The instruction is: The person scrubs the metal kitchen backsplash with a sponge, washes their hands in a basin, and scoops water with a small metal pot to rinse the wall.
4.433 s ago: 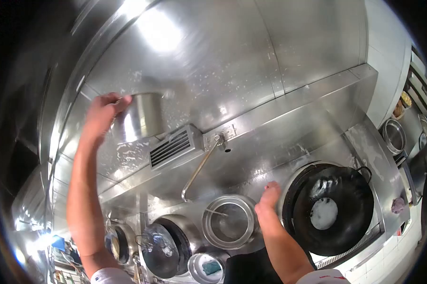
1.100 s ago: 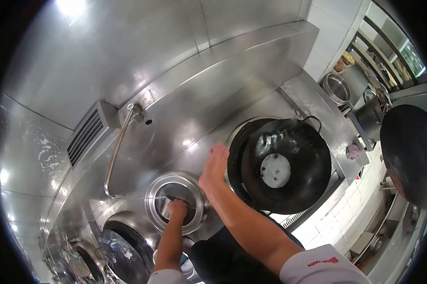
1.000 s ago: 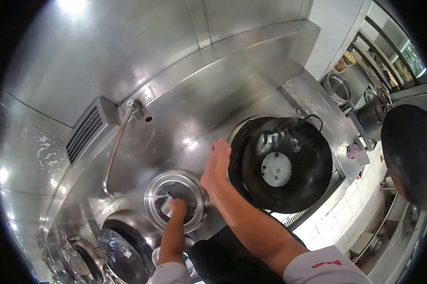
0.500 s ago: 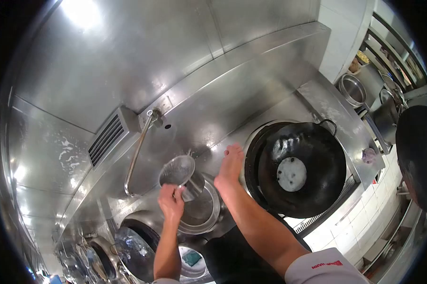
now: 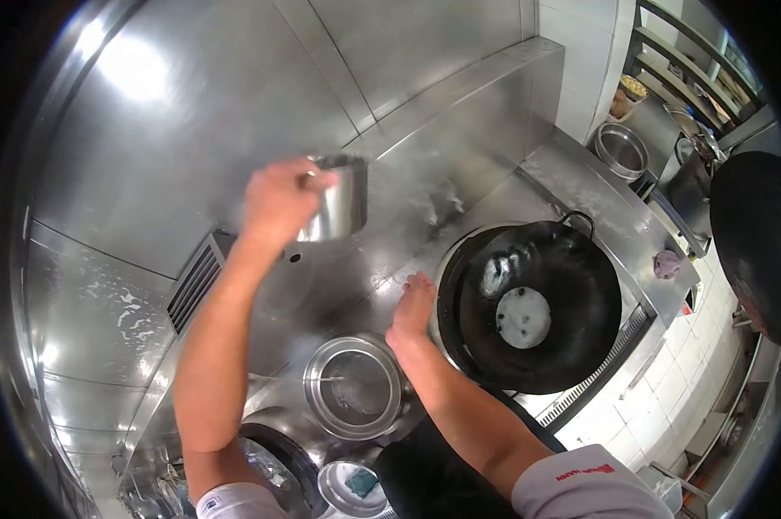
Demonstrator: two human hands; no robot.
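Note:
My left hand [image 5: 282, 199] is raised in front of the steel back wall, its fingers wrapped round the handle of a metal mug [image 5: 340, 203]. Lower down stands a round steel pot [image 5: 314, 391] with liquid in it, and a thin stream of water runs into it from the left. My right hand [image 5: 415, 304] is between that pot and a large black wok [image 5: 581, 346], close to the wok's left rim; its fingers look bent together, and whatever they may hold is hidden. White foamy liquid [image 5: 523, 317] lies at the wok's bottom.
A small pot [image 5: 332, 497] with a green cloth is at the bottom, beside another wok [image 5: 274, 471]. At the right are a hanging black wok [image 5: 754, 246], a steel pot [image 5: 621, 149] and a purple cloth [image 5: 666, 265]. A vent [image 5: 198, 285] juts from the wall.
My left hand has lifted the mug from above the steel pot up to the back wall. Water streaks now show on the wall right of the mug. My right hand stays near the wok.

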